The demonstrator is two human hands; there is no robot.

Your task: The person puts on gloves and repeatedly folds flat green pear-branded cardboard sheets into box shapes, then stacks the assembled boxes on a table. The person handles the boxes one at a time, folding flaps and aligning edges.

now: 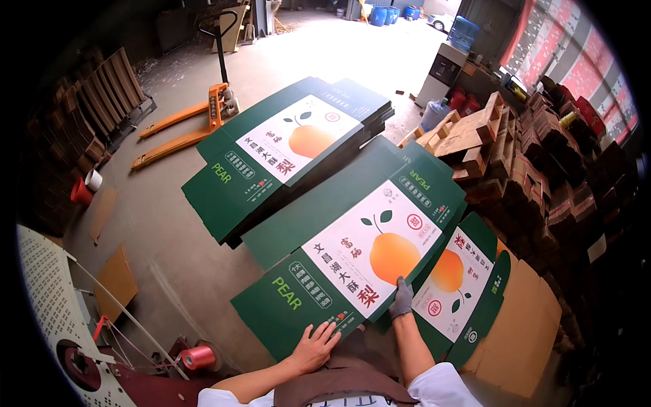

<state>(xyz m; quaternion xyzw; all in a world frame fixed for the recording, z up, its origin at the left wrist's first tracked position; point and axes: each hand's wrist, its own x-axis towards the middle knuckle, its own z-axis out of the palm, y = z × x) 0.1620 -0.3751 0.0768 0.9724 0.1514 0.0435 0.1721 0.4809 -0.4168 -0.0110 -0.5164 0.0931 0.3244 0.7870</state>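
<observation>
A flat green cardboard box blank (329, 234), printed with a yellow pear on a white panel, lies tilted in front of me. My left hand (314, 347) is bare and rests on its near green flap, fingers stretched over the surface. On the near right edge of the same blank, my right hand (401, 300), in a grey glove, grips the board; its underside fingers are hidden. Partly beneath that blank, to the right, another printed blank (451, 281) lies the other way round. Beyond stands a stack of matching green blanks (291, 139).
An orange pallet jack (215, 112) stands far left. Wooden pallets (478, 136) and brown cardboard stacks (542, 176) line the right. At near left is a perforated machine (51, 298) with a pink twine spool (199, 357). Brown cardboard (519, 325) lies near right; a water dispenser (442, 71) stands behind.
</observation>
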